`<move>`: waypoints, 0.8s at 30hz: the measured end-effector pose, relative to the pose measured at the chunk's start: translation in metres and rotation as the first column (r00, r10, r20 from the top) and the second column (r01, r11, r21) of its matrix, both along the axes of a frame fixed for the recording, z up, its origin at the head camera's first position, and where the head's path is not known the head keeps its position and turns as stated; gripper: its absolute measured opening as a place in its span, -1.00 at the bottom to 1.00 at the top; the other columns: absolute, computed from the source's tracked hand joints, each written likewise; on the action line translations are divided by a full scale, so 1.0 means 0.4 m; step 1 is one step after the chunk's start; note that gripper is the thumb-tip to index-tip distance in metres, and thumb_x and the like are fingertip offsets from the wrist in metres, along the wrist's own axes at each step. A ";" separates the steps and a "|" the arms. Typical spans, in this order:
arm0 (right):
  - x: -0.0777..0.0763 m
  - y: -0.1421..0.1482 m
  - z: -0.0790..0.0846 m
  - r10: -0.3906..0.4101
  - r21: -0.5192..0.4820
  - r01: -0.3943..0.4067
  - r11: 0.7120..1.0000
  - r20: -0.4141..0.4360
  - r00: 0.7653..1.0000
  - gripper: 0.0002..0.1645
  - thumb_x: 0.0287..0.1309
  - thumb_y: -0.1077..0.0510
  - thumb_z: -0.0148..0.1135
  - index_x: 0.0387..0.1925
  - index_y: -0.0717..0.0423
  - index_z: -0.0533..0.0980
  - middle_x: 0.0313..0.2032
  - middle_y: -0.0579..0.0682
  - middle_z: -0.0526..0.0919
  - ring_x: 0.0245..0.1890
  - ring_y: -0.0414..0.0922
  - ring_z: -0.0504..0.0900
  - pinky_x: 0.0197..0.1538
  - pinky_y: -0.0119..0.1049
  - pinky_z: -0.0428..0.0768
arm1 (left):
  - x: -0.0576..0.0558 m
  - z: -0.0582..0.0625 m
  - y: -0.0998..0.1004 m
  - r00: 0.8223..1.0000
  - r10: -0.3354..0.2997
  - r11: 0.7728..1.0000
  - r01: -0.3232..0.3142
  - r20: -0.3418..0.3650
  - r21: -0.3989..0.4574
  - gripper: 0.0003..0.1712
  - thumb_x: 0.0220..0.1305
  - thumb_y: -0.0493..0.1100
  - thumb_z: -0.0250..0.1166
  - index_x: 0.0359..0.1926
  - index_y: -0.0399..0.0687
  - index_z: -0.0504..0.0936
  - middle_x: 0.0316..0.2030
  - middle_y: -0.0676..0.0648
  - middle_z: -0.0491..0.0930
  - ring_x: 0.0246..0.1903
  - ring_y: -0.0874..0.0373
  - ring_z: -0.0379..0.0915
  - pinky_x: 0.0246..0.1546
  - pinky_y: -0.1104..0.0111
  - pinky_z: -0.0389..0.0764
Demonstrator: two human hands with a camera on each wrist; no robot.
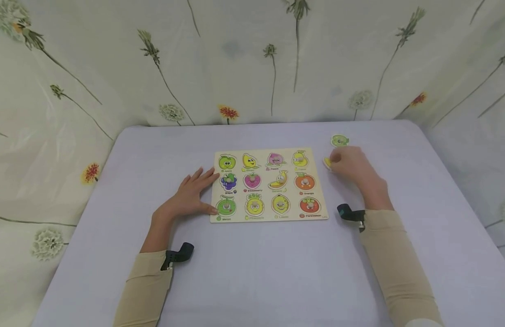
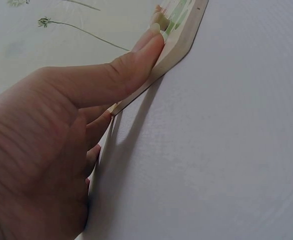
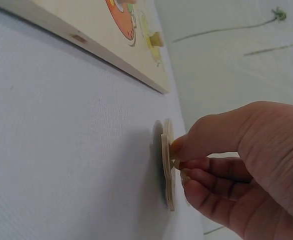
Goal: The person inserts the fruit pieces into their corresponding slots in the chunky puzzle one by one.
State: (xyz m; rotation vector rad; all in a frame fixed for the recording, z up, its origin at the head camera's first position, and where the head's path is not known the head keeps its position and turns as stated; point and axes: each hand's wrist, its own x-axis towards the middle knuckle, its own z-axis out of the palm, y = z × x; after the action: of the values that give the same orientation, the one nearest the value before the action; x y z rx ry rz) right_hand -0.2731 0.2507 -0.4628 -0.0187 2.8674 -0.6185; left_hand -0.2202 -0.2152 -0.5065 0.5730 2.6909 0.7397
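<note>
A wooden fruit puzzle board (image 1: 264, 218) lies flat, its printed fruits in three rows, several with small knobs. My left hand (image 1: 188, 193) is spread at the board's left side, with the thumb at the lower left corner and fingertips at the edge higher up. In the left wrist view, the thumb (image 2: 136, 62) presses on the board's rim. To the right of the board, my right hand (image 1: 352, 164) pinches a yellow wooden puzzle piece (image 1: 327, 163). The right wrist view shows this piece (image 3: 167, 172) edge-on, thumb and fingertips at its knob; its printed face is mostly hidden.
A green puzzle piece (image 1: 340, 140) lies just beyond my right hand, near the table's far edge. The table has a pale cloth (image 1: 268, 272). Behind it hangs a flower-patterned curtain (image 1: 244, 59). Each wrist carries a small black camera (image 1: 180, 254).
</note>
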 end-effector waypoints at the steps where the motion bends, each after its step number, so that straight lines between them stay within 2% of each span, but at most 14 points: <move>1: -0.001 -0.003 0.001 -0.001 0.003 0.001 1.000 0.004 1.000 -0.61 0.21 0.22 0.16 0.06 0.25 0.56 0.06 0.27 0.61 -0.05 0.14 0.50 0.06 0.10 0.55 | 0.000 0.000 0.000 1.000 -0.001 1.000 0.001 -0.001 -0.001 0.27 -0.10 0.24 0.54 0.57 0.22 0.05 0.60 0.12 -0.15 0.61 -0.02 -0.47 0.57 -0.08 -0.35; 9: -0.008 -0.021 0.007 0.008 0.002 -0.008 1.000 -0.002 1.000 -0.61 0.25 0.18 0.16 0.08 0.24 0.56 0.08 0.28 0.61 -0.04 0.14 0.53 0.03 0.08 0.57 | 0.002 0.005 0.001 1.000 -0.004 1.000 0.004 -0.004 0.008 0.27 -0.10 0.24 0.53 0.57 0.21 0.05 0.60 0.11 -0.14 0.61 -0.04 -0.47 0.57 -0.09 -0.36; 19: -0.012 -0.045 0.023 0.049 -0.009 -0.049 0.999 -0.044 0.998 -0.64 0.25 0.19 0.15 0.04 0.26 0.57 0.07 0.28 0.60 0.00 0.15 0.52 0.11 0.13 0.54 | 0.002 0.008 0.000 1.000 -0.010 1.000 0.010 -0.003 0.016 0.27 -0.12 0.23 0.54 0.57 0.20 0.06 0.60 0.07 -0.14 0.60 -0.08 -0.46 0.56 -0.11 -0.37; 24: -0.014 -0.057 0.027 0.064 -0.009 -0.065 0.998 -0.056 0.996 -0.67 0.26 0.18 0.14 -0.01 0.25 0.58 -0.01 0.24 0.62 -0.07 0.11 0.50 0.05 0.08 0.55 | 0.000 0.004 -0.002 1.000 -0.009 1.000 0.009 -0.001 0.013 0.28 -0.13 0.24 0.54 0.57 0.21 0.05 0.61 0.09 -0.15 0.60 -0.06 -0.48 0.57 -0.10 -0.37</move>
State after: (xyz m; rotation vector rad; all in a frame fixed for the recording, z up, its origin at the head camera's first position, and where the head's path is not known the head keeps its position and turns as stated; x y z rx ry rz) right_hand -0.2789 0.2279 -0.4522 -0.1319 2.9040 -0.6304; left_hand -0.2201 -0.2160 -0.5051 0.5885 2.6847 0.7553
